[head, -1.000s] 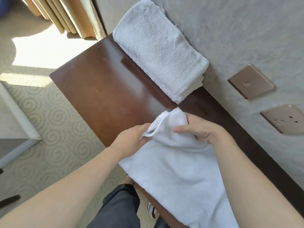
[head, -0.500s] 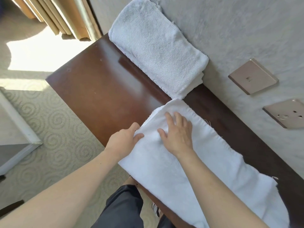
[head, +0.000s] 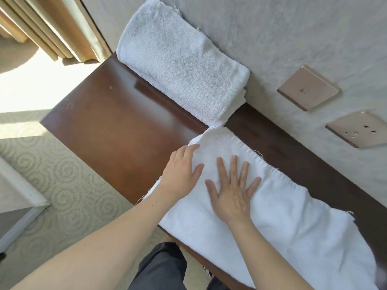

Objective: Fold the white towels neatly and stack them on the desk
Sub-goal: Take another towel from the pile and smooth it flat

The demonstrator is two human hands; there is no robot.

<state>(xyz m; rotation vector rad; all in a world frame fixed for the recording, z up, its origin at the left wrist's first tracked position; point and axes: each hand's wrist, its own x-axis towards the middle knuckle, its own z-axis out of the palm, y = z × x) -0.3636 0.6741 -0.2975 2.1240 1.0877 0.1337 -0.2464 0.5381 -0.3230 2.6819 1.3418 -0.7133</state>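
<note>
Two white towel items lie on the dark brown wooden table (head: 117,130). One is a folded stack of towels (head: 182,59) at the far end, pushed up against the grey textured wall (head: 293,34); layered edges show at its near end, but how many towels it holds cannot be told. The other is a single long towel (head: 293,216), laid flat in a strip along the near part of the table, its far corner just touching the near corner of the stack and its near edge reaching the table's front edge. Two bare hands rest on this towel, close beside each other. The left hand (head: 180,172) lies palm down at the towel's left edge near its far end, fingers straight and together, gripping nothing. The right hand (head: 232,189) is flat on the middle of the strip with all five fingers spread wide, pressing the cloth down and holding nothing. Two gold-coloured wall plates are set in the wall to the right: a switch plate (head: 307,87) and, nearer, a socket plate (head: 358,129). Beige curtains (head: 48,28) hang at the upper left above a sunlit patch of floor. A patterned carpet (head: 69,185) with swirls covers the floor left of the table, and dark trousers (head: 159,268) show at the bottom edge.
</note>
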